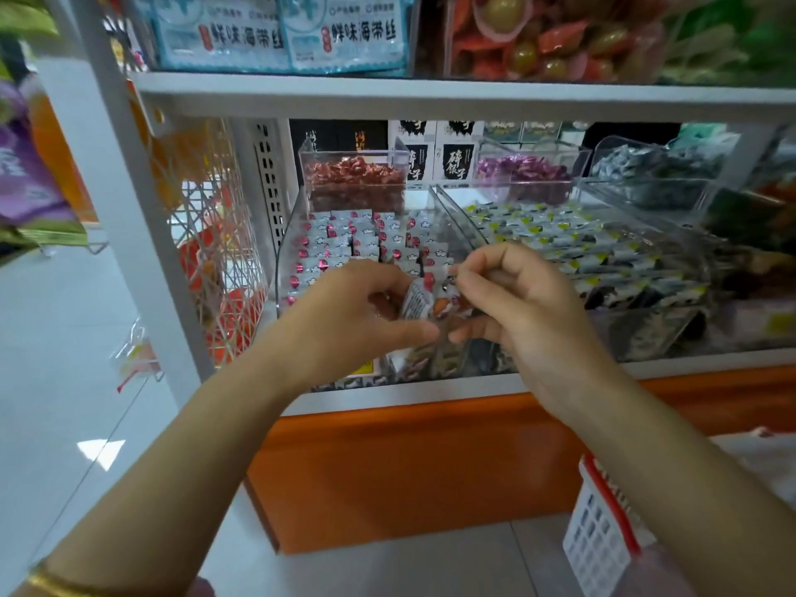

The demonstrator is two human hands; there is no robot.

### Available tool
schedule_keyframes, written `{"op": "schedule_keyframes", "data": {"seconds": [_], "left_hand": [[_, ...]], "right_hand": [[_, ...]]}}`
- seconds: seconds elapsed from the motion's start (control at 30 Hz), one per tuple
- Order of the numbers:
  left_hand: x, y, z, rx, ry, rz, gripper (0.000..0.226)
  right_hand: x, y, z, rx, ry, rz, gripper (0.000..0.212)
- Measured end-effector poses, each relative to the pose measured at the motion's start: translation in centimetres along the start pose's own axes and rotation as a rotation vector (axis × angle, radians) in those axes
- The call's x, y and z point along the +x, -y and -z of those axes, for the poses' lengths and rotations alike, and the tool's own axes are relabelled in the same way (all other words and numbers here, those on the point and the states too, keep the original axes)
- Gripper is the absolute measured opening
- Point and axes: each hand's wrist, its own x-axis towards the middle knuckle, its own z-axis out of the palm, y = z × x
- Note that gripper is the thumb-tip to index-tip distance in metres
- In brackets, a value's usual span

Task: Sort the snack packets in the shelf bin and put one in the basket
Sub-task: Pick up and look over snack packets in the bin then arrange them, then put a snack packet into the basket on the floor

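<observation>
A: Whereabouts of the packet [420, 301]?

B: Held up between both hands, just above the front of the clear bin [284, 252] on the middle shelf [430, 96]. Not yet in the basket [598, 532], down on the floor at lower right, well apart from the hands.

A: And the grip?

B: Left hand [357, 308] curled round the packet's left side, thumb underneath. Right hand [512, 295] bent over the right side, fingers [478, 269] closed in a pinch on the top edge.

A: Feel of it, at a guess?

B: Probably very light, thin and crinkly. Glossy film, so likely slippery. Soft enough to bend, contents perhaps crushable. Best taken by a sealed edge, or flat across both faces, and gently.

A: Anything hard to make out?

B: Plenty. Hard to tell whether one packet or two pressed together: white print to the left, an orange picture to the right. Print too blurred to read. Front of the bin hidden behind the hands; further back, neat upright rows [344, 239] of white packets with red dots. Basket half covered by the right forearm [672, 458] and cut off at the bottom edge, inside not visible. Neighbouring bins [637, 269] to the right blurred.
</observation>
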Motion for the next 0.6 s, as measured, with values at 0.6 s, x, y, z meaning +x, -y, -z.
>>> {"op": "schedule_keyframes", "data": {"seconds": [0.6], "left_hand": [[-1.1,-0.2,0.3,-0.207,0.158,-0.090,0.047]], "right_hand": [[-0.7,1.0,2.5,0.138,0.351,0.030,0.017]]}}
